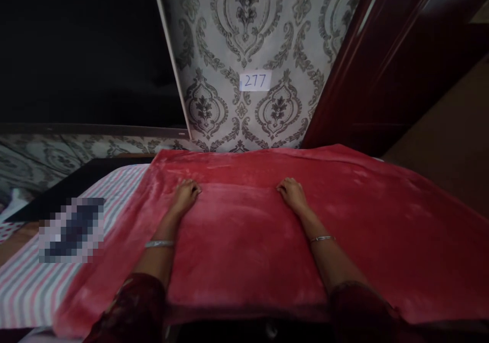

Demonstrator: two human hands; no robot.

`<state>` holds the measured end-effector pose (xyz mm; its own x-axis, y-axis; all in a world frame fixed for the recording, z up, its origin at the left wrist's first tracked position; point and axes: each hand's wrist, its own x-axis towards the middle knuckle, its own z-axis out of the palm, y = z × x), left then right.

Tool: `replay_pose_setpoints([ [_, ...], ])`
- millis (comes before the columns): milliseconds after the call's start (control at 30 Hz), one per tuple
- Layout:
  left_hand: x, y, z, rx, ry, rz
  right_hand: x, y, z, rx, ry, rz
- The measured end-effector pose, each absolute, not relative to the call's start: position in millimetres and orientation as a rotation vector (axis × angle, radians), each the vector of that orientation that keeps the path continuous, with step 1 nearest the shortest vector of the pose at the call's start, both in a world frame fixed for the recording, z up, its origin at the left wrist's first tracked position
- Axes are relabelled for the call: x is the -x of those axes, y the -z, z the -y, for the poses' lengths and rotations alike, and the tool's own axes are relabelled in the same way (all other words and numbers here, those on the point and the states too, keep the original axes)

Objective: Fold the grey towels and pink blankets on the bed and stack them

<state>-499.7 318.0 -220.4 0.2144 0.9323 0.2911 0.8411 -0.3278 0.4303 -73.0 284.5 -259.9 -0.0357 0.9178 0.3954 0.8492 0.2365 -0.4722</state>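
A red plush blanket lies spread over a bed, with a folded layer on top in the middle. My left hand rests on the far edge of that folded layer, fingers curled over the fabric. My right hand rests on the same edge further right, fingers also curled on it. Whether either hand pinches the fabric or only presses on it is unclear. Both wrists wear thin bangles, and dark red sleeves cover my forearms.
A striped sheet shows at the left of the blanket. Patterned wallpaper with a paper label reading 277 is straight ahead. A dark window or screen is at the left, a dark red wooden door at the right.
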Motion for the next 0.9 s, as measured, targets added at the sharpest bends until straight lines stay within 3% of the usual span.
replay_pose_setpoints([
  [467,490.3,192.5,-293.0,-2.317,-1.142,-1.715,73.2,242.4,-272.5,1.514,0.003,1.697],
  [900,486.6,198.5,-293.7,-2.404,-0.897,-1.629,64.2,254.3,-278.8,1.442,-0.137,1.741],
])
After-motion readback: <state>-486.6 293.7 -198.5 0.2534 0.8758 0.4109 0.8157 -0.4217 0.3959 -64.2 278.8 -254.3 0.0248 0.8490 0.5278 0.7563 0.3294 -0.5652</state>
